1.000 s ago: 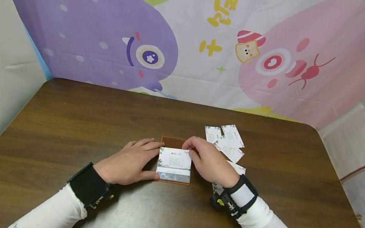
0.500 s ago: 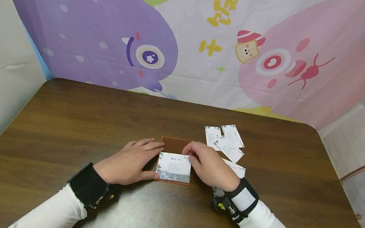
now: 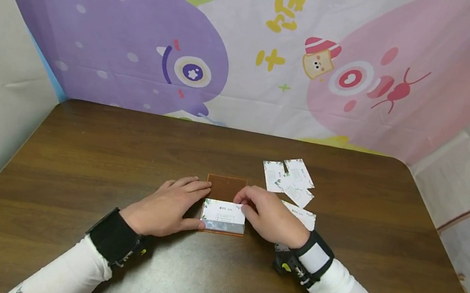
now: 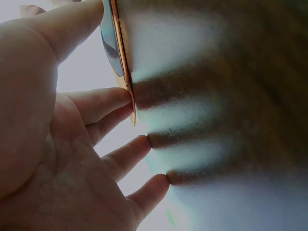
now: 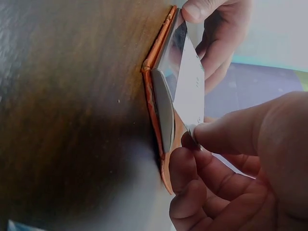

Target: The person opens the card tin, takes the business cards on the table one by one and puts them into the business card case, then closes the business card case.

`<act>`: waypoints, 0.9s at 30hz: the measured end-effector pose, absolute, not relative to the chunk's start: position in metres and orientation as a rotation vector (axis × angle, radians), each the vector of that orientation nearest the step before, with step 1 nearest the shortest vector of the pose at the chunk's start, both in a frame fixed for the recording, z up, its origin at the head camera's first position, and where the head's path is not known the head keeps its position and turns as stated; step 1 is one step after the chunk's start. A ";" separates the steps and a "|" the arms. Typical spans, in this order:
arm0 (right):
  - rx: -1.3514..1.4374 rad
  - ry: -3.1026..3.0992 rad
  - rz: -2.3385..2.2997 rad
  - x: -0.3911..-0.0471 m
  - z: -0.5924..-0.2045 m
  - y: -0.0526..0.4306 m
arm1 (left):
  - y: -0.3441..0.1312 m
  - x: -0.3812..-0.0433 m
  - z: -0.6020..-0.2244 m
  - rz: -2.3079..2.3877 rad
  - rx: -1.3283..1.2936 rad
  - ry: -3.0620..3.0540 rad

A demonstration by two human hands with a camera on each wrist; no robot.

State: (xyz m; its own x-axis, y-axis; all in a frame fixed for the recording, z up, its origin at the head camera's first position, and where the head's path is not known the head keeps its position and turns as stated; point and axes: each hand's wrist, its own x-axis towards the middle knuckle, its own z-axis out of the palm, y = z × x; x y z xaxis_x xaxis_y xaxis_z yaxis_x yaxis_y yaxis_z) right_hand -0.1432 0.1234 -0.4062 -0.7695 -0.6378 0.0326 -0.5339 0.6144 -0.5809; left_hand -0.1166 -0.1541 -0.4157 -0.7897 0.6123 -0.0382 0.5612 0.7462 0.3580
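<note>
A brown card holder (image 3: 226,187) lies opened out on the table, its orange edging (image 5: 150,94) showing in the right wrist view. Over its near half is a white business card (image 3: 224,210) with a leafy print, its lower part behind a clear sleeve. My right hand (image 3: 272,216) pinches this card at its upper right corner between thumb and curled fingers. My left hand (image 3: 165,207) lies at the holder's left side, fingers extended; the thumb touches the near left corner, and a fingertip touches the edge (image 4: 126,72) in the left wrist view.
Several loose cards (image 3: 300,173) overlap on the table beyond my right hand. Another card (image 3: 304,217) is partly hidden under that hand and wrist. A printed cartoon curtain (image 3: 245,81) hangs behind the wooden table (image 3: 126,134).
My right hand has drawn the card toward me, deeper into the clear sleeve, so more of the brown cover shows. The left hand has stayed in place.
</note>
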 end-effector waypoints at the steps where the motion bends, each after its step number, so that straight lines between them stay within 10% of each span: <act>1: -0.979 2.662 -0.869 -0.143 -0.406 0.124 | -0.154 -0.117 -0.416 0.497 0.944 2.790; 27: -1.005 2.662 -0.776 -0.142 -0.413 0.123 | -0.156 -0.118 -0.413 0.483 0.970 2.788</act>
